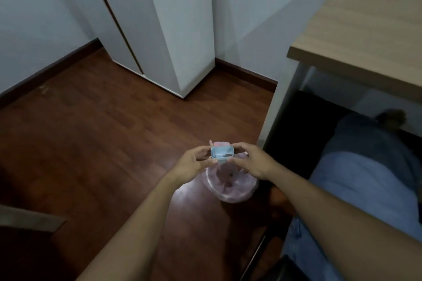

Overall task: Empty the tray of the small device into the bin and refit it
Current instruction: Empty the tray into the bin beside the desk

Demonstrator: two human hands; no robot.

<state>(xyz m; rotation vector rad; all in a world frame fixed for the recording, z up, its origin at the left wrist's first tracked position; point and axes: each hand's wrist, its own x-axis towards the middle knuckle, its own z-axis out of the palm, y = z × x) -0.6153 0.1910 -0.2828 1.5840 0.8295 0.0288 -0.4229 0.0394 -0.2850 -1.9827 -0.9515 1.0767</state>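
A small pale-blue tray [222, 152] with rounded corners is held open side up, with dark debris along its lower right inner edge. My left hand [193, 164] pinches its left end and my right hand [252, 161] pinches its right end. The tray hovers directly above a small bin [230, 186] lined with a pink plastic bag, which stands on the wooden floor. A few dark bits lie inside the bin liner. The rest of the small device is not in view.
A light wooden desk [356, 36] with a grey leg rises on the right. My legs in blue jeans [365, 178] are below it. A white cabinet [164, 29] stands in the far corner. A grey ledge [27, 219] juts in at lower left.
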